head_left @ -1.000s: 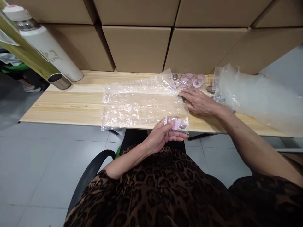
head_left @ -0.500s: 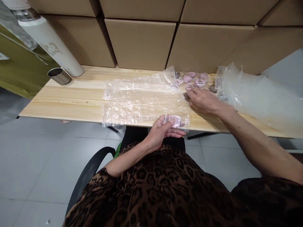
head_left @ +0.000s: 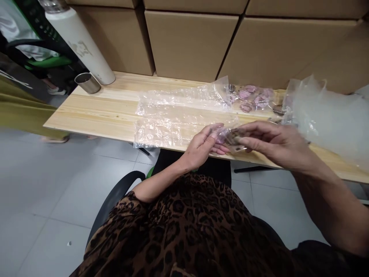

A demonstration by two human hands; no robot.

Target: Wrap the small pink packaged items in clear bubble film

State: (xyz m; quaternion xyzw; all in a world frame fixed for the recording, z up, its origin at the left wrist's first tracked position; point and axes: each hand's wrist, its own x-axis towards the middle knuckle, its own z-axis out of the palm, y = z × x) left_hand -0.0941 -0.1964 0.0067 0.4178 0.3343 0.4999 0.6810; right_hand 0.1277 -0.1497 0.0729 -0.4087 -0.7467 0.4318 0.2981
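Just over the table's front edge, my left hand is closed on a small clear packet with pink contents. My right hand pinches a clear packet with dark contents and brings it against the pink one. Motion blur hides the print and exact contents. Clear plastic bags lie flat to the left of my hands. Behind them, several pink round-looking pieces in clear wrap rest on the wooden table, with a dark packet beside them.
Stacked cardboard boxes line the table's back. At the left end stand a metal cup and a white cylinder. A pile of frosted plastic bags covers the right side. A black chair is around me.
My right hand has come back from the packets at the rear, carrying a dark one to my left hand. My left hand has lifted slightly with the pink packet. The view has shifted.
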